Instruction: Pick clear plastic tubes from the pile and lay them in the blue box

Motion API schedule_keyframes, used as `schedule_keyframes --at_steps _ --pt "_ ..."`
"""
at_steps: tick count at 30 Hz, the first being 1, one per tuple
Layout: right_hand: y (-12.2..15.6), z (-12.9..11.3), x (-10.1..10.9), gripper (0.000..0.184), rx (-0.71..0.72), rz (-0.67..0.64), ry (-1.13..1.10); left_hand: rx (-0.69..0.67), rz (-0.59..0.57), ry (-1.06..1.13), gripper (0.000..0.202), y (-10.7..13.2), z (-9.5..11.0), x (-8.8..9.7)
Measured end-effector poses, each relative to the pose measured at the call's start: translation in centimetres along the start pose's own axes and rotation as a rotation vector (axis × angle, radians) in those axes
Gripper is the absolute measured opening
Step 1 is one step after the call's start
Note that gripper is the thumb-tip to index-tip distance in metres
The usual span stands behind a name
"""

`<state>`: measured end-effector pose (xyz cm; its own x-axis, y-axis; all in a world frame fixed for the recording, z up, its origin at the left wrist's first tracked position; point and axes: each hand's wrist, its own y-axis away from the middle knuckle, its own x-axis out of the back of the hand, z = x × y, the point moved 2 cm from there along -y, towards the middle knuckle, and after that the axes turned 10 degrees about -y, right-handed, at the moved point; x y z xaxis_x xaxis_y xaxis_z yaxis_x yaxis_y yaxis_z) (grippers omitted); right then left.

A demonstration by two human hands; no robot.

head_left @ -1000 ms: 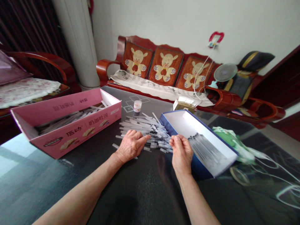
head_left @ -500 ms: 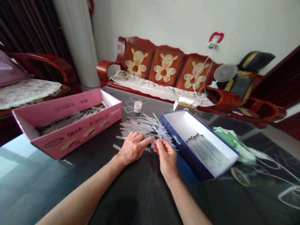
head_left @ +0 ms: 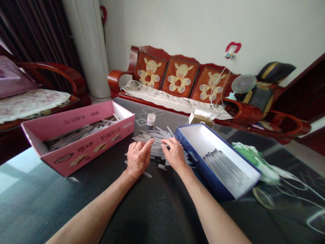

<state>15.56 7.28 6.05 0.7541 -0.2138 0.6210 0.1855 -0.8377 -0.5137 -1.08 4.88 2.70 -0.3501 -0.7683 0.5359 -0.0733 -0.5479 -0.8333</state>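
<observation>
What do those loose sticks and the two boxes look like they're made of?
The loose sticks look like translucent plastic, glossy and letting light through, though that's hard to confirm at this distance. The pink box and blue box look like printed card, with thin folded walls and smooth surfaces.

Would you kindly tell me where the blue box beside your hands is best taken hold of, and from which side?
I'd grip the blue box's long near wall around its middle, coming from your side with your right hand, thumb over the rim. That wall faces you, and no loose sticks lie against that stretch. The box looks shallow and open, so keep it level for the black-tipped sticks inside.
</observation>
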Motion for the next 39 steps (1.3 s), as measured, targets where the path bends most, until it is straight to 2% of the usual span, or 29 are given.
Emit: schedule_keyframes --at_steps 5,8,12,16,20,22,25,29,33,39 --pt "-4.0 -0.3 -3.1 0.024 -0.015 -0.133 0.327 0.061 0.024 -0.025 0.031 -0.1 -0.6 -0.1" --pt "-4.4 -0.2 -4.2 0.026 -0.004 -0.153 0.410 0.081 0.025 -0.048 0.030 -0.2 -0.9 -0.2" --pt "-4.3 0.2 -4.9 0.023 -0.003 -0.149 0.409 0.085 0.011 -0.053 0.030 -0.2 -1.0 -0.4" --pt "-4.5 0.2 -4.9 0.017 -0.007 -0.097 0.321 0.089 -0.009 -0.043 0.029 -0.2 -0.9 -0.4" --pt "-4.0 -0.6 -3.5 0.017 0.030 0.000 0.040 0.082 -0.019 -0.043 0.026 -0.3 -0.7 -0.3" --pt "-2.8 -0.9 -2.3 0.016 0.012 0.066 -0.137 0.062 -0.030 -0.041 0.024 -0.4 -0.6 -0.2" --pt "0.0 -0.9 -0.7 0.016 -0.096 0.138 -0.323 -0.003 -0.067 -0.007 0.022 -0.4 -0.1 -0.1" --pt "3.5 -0.4 0.0 0.020 -0.244 0.183 -0.508 -0.102 -0.126 0.063 0.022 -0.3 0.9 0.0" --pt "4.7 0.0 -0.3 0.021 -0.305 0.222 -0.589 -0.170 -0.191 0.097 0.022 -0.2 1.5 0.1" --pt "4.7 -0.3 -0.8 0.019 -0.232 0.192 -0.550 -0.201 -0.235 0.109 0.023 -0.2 1.7 0.1"
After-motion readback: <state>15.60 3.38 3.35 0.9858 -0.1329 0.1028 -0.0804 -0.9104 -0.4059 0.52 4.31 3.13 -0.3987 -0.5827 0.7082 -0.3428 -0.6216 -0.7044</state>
